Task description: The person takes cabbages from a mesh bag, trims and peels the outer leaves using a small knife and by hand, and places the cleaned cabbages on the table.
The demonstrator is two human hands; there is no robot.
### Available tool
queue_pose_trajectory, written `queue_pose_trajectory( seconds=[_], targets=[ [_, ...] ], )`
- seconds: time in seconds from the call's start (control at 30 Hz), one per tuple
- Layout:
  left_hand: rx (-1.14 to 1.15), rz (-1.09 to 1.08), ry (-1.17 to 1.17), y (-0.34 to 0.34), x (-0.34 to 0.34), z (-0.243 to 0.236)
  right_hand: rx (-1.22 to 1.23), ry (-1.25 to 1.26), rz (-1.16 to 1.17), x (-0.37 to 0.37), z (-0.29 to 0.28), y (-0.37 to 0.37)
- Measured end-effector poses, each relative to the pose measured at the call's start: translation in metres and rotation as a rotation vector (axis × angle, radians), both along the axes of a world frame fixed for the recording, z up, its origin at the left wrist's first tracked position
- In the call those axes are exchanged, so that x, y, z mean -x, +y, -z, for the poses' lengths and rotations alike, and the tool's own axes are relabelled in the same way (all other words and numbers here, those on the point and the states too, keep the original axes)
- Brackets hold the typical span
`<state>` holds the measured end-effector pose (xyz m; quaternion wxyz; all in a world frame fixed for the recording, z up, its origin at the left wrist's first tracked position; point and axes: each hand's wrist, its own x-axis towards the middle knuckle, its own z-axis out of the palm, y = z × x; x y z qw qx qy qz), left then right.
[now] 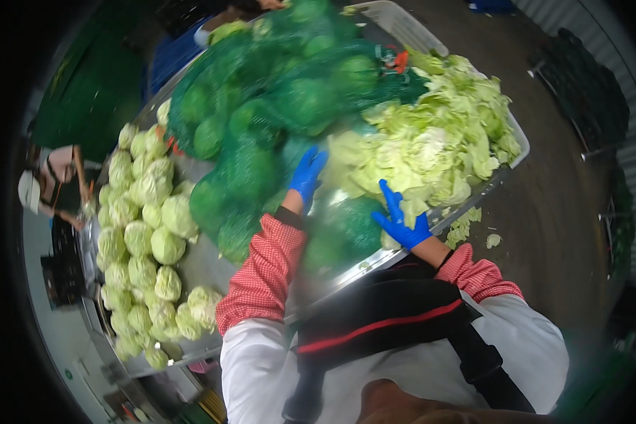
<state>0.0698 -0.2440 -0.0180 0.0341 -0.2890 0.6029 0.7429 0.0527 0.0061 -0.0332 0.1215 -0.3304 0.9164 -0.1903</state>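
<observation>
Left hand: blue-gloved (308,177), it was held out beside the green net bags (251,152), its fingers straight and close together; nothing was seen in it, and whether the netting was touched could not be told.
Right hand: gloved alike (405,225), it was spread wide with nothing gripped, just beside the loose leaves (442,141).
Netted cabbages: most of the middle and far part of the metal tabletop (208,267) was covered by them; more netting was seen between the forearms, at the near edge.
Bare cabbages: many pale heads (152,230) were gathered at the left, outside any net; by their look, these could be judged as done.
Leaf heap: a large pile was massed at the right, and scraps (465,225) were strewn on the floor (537,233).
Progress: a good share seemed finished, yet plenty was left, since many heads were enclosed in netting.
</observation>
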Motion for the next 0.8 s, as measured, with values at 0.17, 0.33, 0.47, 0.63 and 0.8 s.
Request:
queue_pose_trajectory(
  seconds=[0.17,0.33,0.47,0.63,0.8],
  targets=[
    [0.489,-0.100,-0.096,0.037,0.056,0.067,0.687,-0.514,0.137,0.012,0.073,0.033],
    [1.023,-0.016,-0.091,0.088,0.112,0.083,0.124,0.009,-0.135,0.051,0.046,0.066],
    [0.853,0.162,-0.025,0.136,0.164,0.067,0.530,-0.411,-0.103,0.094,0.058,0.112],
    [0.973,0.303,0.140,0.179,0.224,0.038,0.259,0.088,-0.183,0.167,0.055,0.159],
    [1.016,0.555,0.377,0.241,0.311,0.012,1.096,-0.605,0.186,0.234,0.092,0.207]
  ],
)
